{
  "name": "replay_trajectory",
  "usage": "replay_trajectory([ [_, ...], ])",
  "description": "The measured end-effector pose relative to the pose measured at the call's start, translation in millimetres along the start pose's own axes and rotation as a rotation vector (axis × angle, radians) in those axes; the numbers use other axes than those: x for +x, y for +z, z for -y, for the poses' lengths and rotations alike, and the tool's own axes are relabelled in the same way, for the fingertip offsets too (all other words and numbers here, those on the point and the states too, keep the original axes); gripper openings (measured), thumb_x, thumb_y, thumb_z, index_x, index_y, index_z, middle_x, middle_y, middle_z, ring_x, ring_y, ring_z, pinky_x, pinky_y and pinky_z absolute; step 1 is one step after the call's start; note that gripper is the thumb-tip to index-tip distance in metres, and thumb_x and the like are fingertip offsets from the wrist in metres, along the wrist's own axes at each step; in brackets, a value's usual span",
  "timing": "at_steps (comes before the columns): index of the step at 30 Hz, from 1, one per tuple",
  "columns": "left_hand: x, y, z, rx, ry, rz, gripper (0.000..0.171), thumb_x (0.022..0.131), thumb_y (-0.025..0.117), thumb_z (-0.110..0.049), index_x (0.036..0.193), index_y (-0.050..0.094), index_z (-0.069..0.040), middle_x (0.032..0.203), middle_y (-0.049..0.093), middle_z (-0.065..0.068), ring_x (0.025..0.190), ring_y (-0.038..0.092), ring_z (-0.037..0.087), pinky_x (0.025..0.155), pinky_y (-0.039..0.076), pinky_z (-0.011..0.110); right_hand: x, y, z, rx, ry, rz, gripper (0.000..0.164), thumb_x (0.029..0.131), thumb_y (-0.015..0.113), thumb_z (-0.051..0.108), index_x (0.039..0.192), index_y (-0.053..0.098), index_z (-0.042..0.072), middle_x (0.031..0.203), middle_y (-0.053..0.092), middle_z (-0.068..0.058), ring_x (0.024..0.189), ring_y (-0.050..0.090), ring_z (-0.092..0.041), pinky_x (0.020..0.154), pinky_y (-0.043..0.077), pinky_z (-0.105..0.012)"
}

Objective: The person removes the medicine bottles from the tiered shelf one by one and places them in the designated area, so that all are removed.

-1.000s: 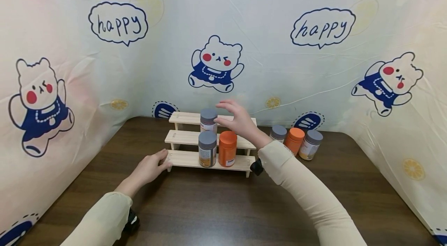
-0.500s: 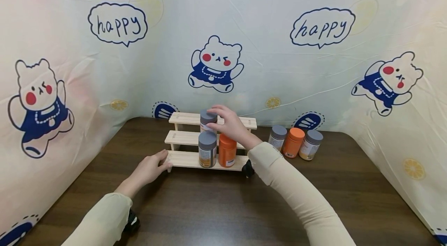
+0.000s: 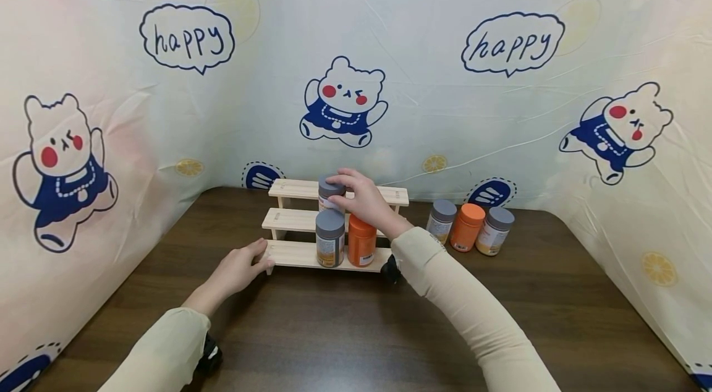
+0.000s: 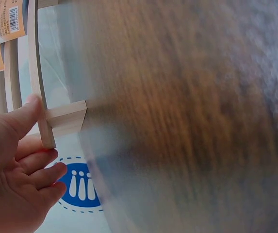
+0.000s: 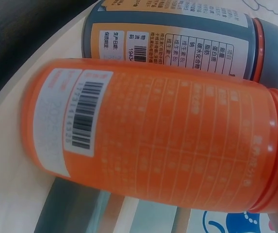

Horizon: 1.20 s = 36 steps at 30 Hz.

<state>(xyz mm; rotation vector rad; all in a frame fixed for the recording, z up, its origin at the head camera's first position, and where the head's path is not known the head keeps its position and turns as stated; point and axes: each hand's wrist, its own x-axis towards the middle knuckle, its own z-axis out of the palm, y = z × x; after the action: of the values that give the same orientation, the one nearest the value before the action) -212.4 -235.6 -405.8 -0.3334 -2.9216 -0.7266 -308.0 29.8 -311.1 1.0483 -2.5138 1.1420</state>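
A three-tier wooden rack stands on the table. My left hand pinches the left end of its lowest step; in the left wrist view the thumb lies on top of the wooden board and fingers are below. With thumb and fingers, my right hand holds a grey-lidded jar around its lid, behind the front row. The jar's lower part is hidden by another grey-lidded jar on the lowest step, next to an orange jar. The right wrist view shows this orange jar up close, not the hand.
To the right of the rack, two more grey-lidded jars and an orange jar stand in a row on the dark wooden table. A patterned cloth encloses the table's back and sides.
My right hand has moved left and slightly down, and its fingers have closed around the rear jar's lid. The left hand and the rack have stayed put.
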Motion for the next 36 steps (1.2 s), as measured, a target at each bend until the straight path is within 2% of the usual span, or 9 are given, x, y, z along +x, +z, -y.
replay_trajectory([
  [4, -0.2, 0.0, 0.6, -0.004, 0.016, -0.014, 0.053, 0.090, 0.061, -0.020, 0.130, 0.045, 0.010, 0.132, 0.041, 0.029, 0.118, 0.042, 0.044, 0.093, 0.035, 0.054, 0.3, 1.0, 0.1, 0.008, 0.001, -0.008, 0.033, 0.083, 0.070, 0.014, 0.115, 0.064, 0.009, 0.132, 0.047, -0.011, 0.112, 0.052, -0.021, 0.088, 0.044, -0.024],
  [22, 0.4, -0.2, 1.4, -0.005, 0.016, -0.001, 0.055, 0.090, 0.061, -0.021, 0.130, 0.043, 0.011, 0.132, 0.041, 0.029, 0.119, 0.041, 0.044, 0.094, 0.034, 0.054, -1.2, 0.1, 2.4, 0.011, 0.034, -0.029, 0.032, 0.083, 0.071, 0.015, 0.114, 0.066, 0.009, 0.128, 0.051, -0.008, 0.107, 0.055, -0.019, 0.086, 0.046, -0.023],
  [29, 1.0, 0.0, 2.4, -0.005, 0.016, -0.001, 0.055, 0.090, 0.060, -0.021, 0.131, 0.043, 0.011, 0.133, 0.040, 0.029, 0.119, 0.040, 0.044, 0.094, 0.034, 0.054, -5.2, -4.3, 2.8, -0.002, -0.002, -0.054, 0.032, 0.082, 0.071, 0.014, 0.113, 0.067, 0.008, 0.127, 0.051, -0.010, 0.105, 0.056, -0.019, 0.086, 0.046, -0.022],
  [36, 1.6, 0.6, 2.9, -0.005, 0.022, -0.006, 0.055, 0.090, 0.061, -0.021, 0.131, 0.043, 0.011, 0.132, 0.040, 0.030, 0.119, 0.041, 0.044, 0.094, 0.034, 0.055, -5.6, -16.7, 3.9, 0.050, -0.033, -0.102, 0.031, 0.083, 0.070, 0.011, 0.113, 0.066, 0.005, 0.126, 0.052, -0.013, 0.104, 0.056, -0.020, 0.086, 0.046, -0.023],
])
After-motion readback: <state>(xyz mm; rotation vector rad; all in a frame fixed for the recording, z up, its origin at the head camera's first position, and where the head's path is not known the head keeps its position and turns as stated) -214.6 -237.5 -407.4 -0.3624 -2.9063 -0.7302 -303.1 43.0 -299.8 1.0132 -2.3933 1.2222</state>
